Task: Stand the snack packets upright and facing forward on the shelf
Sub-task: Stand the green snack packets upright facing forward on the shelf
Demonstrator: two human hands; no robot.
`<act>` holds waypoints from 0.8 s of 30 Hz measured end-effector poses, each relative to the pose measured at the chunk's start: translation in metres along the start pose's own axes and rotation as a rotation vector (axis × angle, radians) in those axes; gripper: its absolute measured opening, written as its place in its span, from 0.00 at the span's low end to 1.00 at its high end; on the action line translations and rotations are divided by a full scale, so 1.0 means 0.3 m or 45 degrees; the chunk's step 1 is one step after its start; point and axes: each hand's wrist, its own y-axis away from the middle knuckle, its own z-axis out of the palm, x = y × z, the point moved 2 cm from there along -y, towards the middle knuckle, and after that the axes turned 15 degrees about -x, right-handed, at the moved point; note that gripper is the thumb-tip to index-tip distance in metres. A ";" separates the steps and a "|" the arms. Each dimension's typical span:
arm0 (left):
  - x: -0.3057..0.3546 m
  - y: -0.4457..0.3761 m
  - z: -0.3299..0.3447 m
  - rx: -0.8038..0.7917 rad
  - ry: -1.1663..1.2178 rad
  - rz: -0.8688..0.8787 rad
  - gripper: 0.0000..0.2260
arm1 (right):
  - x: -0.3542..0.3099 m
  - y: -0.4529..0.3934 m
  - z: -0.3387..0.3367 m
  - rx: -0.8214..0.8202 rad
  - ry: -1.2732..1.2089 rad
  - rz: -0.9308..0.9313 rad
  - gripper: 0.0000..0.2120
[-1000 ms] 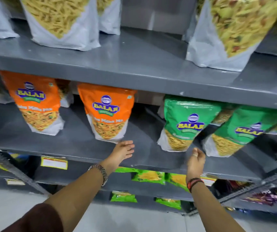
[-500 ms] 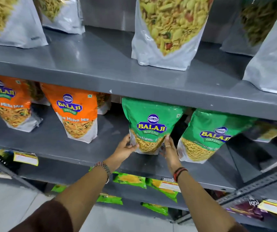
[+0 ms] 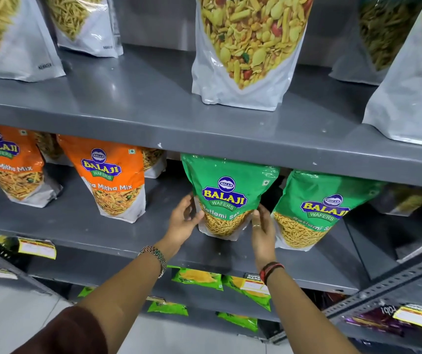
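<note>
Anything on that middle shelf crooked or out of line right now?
Yes. The right green packet leans left toward the green packet held between the left hand and right hand. The leftmost orange packet also tilts. No spills or tears visible.

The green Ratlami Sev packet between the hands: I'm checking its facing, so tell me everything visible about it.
The green Ratlami Sev packet is a glossy plastic stand-up pouch with a blue-and-yellow Balaji Wafers logo and a clear lower window showing yellow sev. It stands upright, front forward, on the grey middle shelf, left of a tilted matching green packet. The left hand and right hand press its lower sides.
</note>
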 end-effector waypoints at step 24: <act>0.036 0.039 0.013 0.533 0.433 -0.217 0.06 | -0.031 0.026 -0.096 0.311 -0.061 -0.065 0.05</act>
